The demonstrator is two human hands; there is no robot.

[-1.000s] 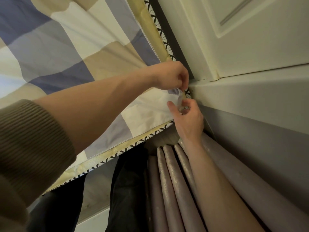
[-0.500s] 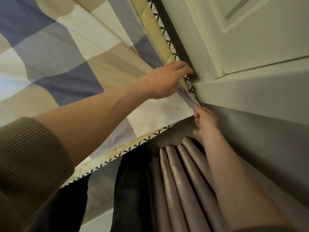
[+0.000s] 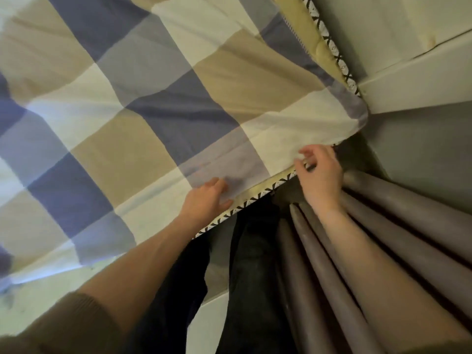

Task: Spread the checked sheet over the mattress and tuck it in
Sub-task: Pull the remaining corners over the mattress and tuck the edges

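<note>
The checked sheet, in blue, tan and white squares, covers most of the mattress, whose yellow side with black-and-white trim shows along the near edge. The sheet wraps over the far right corner. My left hand lies on the sheet's hem at the near edge, fingers loosely spread, holding nothing. My right hand is at the mattress edge further right; its thumb and fingers pinch the sheet's white hem just short of the corner.
A pale wall and white ledge close in the bed's right side. Mauve curtain folds hang right beside the mattress under my right arm. My dark trousers stand between bed and curtain.
Both hands have left the far corner, which is now covered by the sheet, and moved back along the near edge. The view has pulled back and shows more of the sheet.
</note>
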